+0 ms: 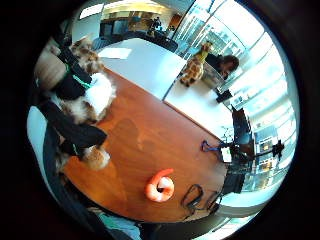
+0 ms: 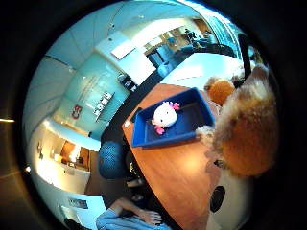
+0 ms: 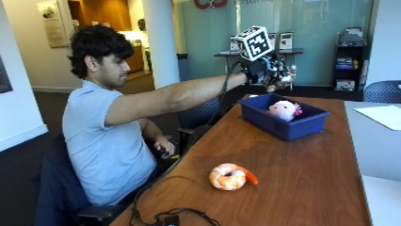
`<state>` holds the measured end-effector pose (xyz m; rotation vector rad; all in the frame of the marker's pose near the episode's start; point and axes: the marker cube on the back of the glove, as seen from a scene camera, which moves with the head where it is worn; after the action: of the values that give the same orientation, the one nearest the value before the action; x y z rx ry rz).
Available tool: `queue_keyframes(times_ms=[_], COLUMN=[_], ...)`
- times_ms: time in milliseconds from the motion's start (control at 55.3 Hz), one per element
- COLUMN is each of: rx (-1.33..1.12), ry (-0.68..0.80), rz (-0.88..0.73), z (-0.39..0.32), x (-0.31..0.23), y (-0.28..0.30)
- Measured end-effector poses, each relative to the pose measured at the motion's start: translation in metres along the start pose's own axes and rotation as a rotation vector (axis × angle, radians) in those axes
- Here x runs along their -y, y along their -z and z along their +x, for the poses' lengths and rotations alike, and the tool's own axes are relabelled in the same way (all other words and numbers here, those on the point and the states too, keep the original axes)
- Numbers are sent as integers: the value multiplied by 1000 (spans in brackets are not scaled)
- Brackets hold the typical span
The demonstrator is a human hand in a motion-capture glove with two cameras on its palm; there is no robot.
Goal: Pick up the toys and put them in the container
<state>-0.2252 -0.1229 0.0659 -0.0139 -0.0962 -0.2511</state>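
Brown wooden surface [image 3: 294, 165] is seen in the outside view, carrying a blue plastic container [image 3: 285, 123] in which a pink and white plush toy [image 3: 283, 110] already lies. Above the container's far edge, the gloved right hand [image 3: 270, 73] is raised, with its fingers curled round a tan and white furry plush toy [image 3: 280, 76]. An orange and white plush shrimp [image 3: 230, 176] lies on the surface near the person, well apart from the container. In the little finger side palm view, the furry plush toy [image 1: 92, 100] is seen pressed close against the black straps, and the plush shrimp [image 1: 160, 187] is seen on the wood below; a plush giraffe [image 1: 195, 65] stands on a white table beyond. In the thumb side palm view, the blue container [image 2: 168, 125] with the pink and white toy [image 2: 164, 115] is seen beneath and to one side of the furry toy [image 2: 244, 129]. A release made while the hand is over the rim, not over the middle, could let the toy strike the wall and tumble onto the surface outside.
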Motion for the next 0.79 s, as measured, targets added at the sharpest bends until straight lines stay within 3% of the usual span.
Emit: queue_keyframes(times_ms=[253,542,705,795], rx=[26,40,-23,-64], ry=[66,50,28,16], rz=[-30,-121,-422,-484], z=[-84,-104,-86,-67], x=[75,99,82,69], y=[-22,-83,-100,-94])
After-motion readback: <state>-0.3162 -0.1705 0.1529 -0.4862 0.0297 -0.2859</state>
